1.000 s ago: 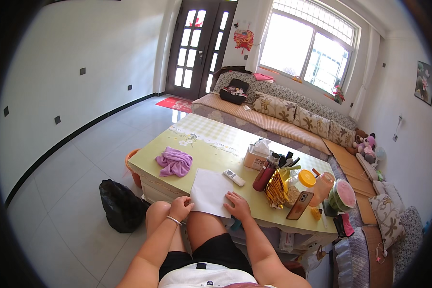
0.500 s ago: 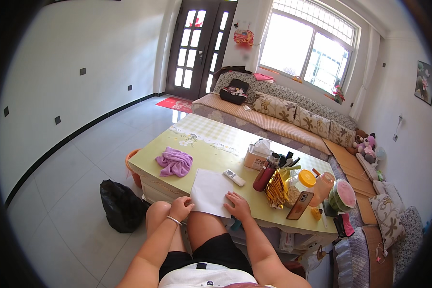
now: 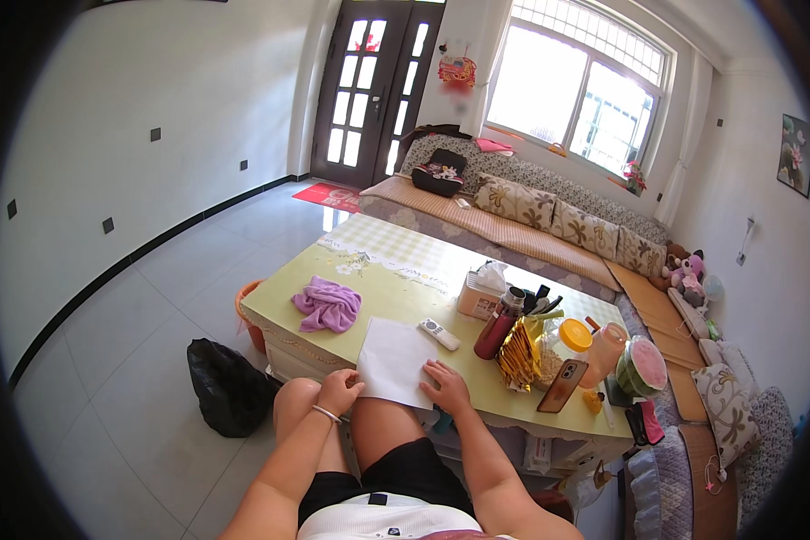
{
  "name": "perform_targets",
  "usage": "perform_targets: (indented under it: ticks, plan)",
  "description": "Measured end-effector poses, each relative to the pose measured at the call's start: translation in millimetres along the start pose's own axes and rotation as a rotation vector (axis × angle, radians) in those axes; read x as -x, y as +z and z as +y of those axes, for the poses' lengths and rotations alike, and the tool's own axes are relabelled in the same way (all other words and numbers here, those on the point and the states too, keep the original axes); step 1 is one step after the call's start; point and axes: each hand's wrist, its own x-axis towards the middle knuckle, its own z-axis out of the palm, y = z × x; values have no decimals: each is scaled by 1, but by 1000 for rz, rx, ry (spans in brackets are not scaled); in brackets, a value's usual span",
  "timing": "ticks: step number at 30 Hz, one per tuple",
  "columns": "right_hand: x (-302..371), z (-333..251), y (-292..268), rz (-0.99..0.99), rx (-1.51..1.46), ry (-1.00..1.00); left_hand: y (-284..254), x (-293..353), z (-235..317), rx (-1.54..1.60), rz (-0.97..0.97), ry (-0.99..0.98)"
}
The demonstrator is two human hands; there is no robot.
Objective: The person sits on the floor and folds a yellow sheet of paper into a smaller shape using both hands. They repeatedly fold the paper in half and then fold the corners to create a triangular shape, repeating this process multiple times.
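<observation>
A white sheet of paper (image 3: 394,362) lies at the table's near edge, its lower part reaching out over my lap. My left hand (image 3: 340,391) is at the paper's left edge, fingers curled and closed on its near corner. On the right edge rests my right hand (image 3: 445,384), fingers stretched out flat over the sheet and nothing gripped. Just past the paper lies a white remote control (image 3: 439,334). A crumpled purple cloth (image 3: 327,304) sits to the left of it on the table.
On the table's right stand a tissue box (image 3: 480,295), a dark red thermos (image 3: 499,324), gold packets (image 3: 518,355), a yellow-lidded jar (image 3: 567,337) and a phone (image 3: 562,385). A black bag (image 3: 228,387) and an orange bin (image 3: 250,315) are on the floor at left.
</observation>
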Motion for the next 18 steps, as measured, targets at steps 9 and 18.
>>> perform_targets:
  ticks: [9, 18]
  plan:
    - [-3, 5, -1, 50, -27, -32, 3, -5, -2, 8, 27, 65]
    - [0, 12, 13, 78, -118, 11, -2, 2, 4, -54, 35, 60]
